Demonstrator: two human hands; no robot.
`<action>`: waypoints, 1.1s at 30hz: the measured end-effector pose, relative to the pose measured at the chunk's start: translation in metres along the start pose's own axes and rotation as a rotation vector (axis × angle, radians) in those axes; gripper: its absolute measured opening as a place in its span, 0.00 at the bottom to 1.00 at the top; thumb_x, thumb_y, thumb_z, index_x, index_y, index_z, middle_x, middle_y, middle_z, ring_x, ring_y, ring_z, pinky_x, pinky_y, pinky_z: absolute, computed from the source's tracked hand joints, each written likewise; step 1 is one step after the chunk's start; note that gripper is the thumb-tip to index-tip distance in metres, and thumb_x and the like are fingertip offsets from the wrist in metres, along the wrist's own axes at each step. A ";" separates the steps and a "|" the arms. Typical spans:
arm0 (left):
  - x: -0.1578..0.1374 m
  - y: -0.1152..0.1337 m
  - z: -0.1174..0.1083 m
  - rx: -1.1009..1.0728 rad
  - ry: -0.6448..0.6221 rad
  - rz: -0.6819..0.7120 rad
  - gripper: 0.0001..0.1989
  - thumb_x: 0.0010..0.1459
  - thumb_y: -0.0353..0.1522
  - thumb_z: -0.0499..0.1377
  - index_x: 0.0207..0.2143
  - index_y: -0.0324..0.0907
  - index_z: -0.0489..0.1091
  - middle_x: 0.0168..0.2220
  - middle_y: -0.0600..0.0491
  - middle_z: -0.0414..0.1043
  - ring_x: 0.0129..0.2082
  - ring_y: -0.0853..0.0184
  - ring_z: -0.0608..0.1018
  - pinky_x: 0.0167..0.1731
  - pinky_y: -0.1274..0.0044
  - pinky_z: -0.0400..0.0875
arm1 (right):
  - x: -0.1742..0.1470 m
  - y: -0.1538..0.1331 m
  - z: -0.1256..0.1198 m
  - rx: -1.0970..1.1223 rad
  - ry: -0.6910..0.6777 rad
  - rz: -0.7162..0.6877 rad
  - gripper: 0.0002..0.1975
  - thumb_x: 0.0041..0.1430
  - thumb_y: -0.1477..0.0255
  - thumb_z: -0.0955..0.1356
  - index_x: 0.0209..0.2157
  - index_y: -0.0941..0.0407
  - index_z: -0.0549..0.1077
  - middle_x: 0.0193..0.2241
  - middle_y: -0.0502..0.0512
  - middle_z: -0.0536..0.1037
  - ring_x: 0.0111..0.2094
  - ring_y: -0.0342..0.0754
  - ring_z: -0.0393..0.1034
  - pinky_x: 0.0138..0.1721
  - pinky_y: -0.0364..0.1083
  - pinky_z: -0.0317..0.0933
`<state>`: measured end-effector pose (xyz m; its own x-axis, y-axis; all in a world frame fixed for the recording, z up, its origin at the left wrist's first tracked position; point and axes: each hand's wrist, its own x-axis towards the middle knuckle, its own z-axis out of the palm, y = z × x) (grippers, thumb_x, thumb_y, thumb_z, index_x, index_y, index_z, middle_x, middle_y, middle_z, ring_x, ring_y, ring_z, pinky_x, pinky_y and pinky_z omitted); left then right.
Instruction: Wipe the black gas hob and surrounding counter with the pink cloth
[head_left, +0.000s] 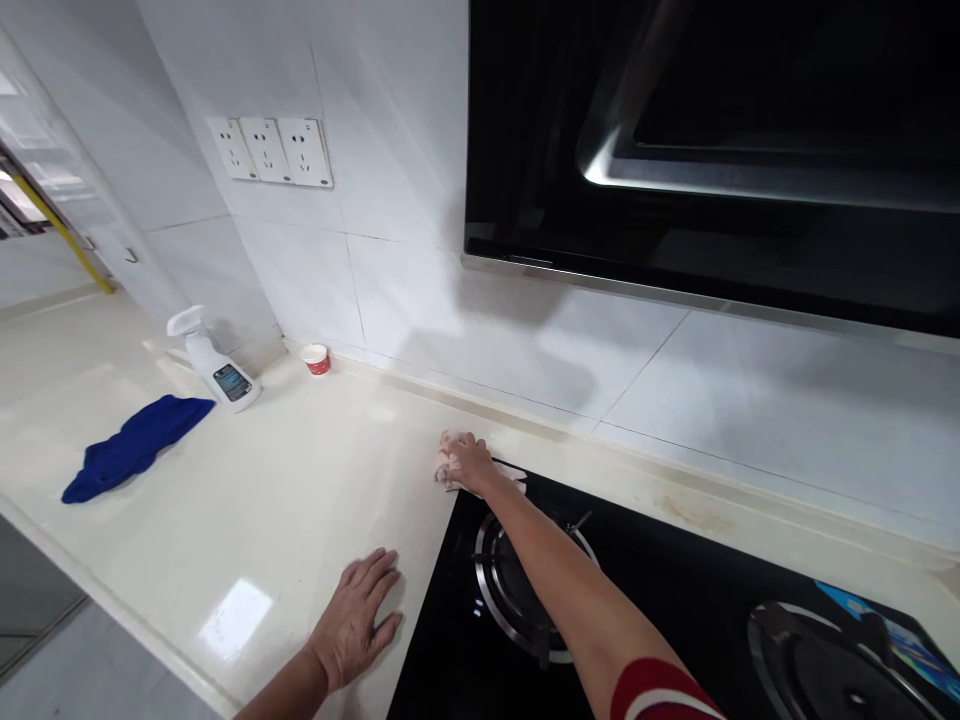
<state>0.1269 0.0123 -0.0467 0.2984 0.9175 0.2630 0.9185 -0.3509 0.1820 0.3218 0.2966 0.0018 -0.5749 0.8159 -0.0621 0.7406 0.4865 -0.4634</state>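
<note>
My right hand (471, 463) grips a pale pinkish cleaning cloth (448, 462), pressing it on the cream countertop (300, 500) by the back left corner of the black gas stove (442, 610). Part of the cloth lies over the stove's edge. My right forearm reaches across the left burner (517, 590). Flat on the counter, left of the stove, rests my left hand (358, 615) with its fingers stretched out and nothing in it. A brownish stain (694, 515) marks the counter strip behind the stove.
A white spray bottle (217, 365) stands near a crumpled blue cloth (141, 445) on the left counter. Against the wall sits a small red and white cup (316, 360). The black range hood (675, 230) overhangs the stove. Wall sockets (270, 150) are at upper left.
</note>
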 end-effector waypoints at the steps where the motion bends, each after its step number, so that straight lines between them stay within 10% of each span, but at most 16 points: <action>1: 0.000 0.000 0.000 0.004 0.007 0.002 0.21 0.64 0.38 0.55 0.58 0.45 0.69 0.63 0.44 0.68 0.64 0.54 0.68 0.59 0.61 0.66 | -0.001 -0.004 0.002 0.034 0.046 0.003 0.19 0.54 0.67 0.73 0.48 0.52 0.73 0.50 0.57 0.67 0.47 0.53 0.62 0.49 0.50 0.59; 10: 0.002 0.003 -0.003 -0.019 0.008 -0.003 0.21 0.64 0.38 0.55 0.58 0.43 0.69 0.63 0.43 0.68 0.64 0.54 0.68 0.59 0.60 0.66 | -0.011 0.033 -0.061 0.230 0.447 -0.025 0.23 0.62 0.62 0.65 0.57 0.53 0.63 0.53 0.60 0.68 0.55 0.55 0.62 0.55 0.53 0.58; 14: 0.002 0.003 -0.001 -0.042 0.035 0.007 0.21 0.64 0.38 0.55 0.57 0.43 0.69 0.62 0.43 0.68 0.64 0.54 0.68 0.59 0.60 0.66 | -0.061 0.095 -0.091 0.052 0.138 0.099 0.36 0.57 0.65 0.70 0.66 0.51 0.58 0.60 0.61 0.65 0.60 0.57 0.61 0.57 0.52 0.56; 19: 0.000 0.002 0.002 -0.042 0.029 0.004 0.21 0.63 0.38 0.56 0.57 0.43 0.69 0.63 0.44 0.67 0.64 0.54 0.67 0.59 0.60 0.65 | -0.101 0.140 -0.105 -0.089 -0.142 0.277 0.28 0.53 0.68 0.73 0.56 0.53 0.71 0.49 0.60 0.72 0.48 0.55 0.70 0.48 0.49 0.62; 33: 0.002 0.002 0.002 -0.028 0.017 0.010 0.21 0.63 0.38 0.56 0.56 0.42 0.68 0.63 0.43 0.67 0.64 0.55 0.67 0.58 0.61 0.65 | -0.037 0.081 -0.053 -0.244 -0.184 0.133 0.29 0.52 0.71 0.73 0.56 0.47 0.67 0.55 0.56 0.62 0.50 0.53 0.62 0.48 0.47 0.57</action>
<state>0.1295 0.0137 -0.0480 0.3030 0.9107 0.2809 0.9079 -0.3654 0.2054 0.4210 0.3226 0.0130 -0.5043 0.8178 -0.2772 0.8621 0.4583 -0.2163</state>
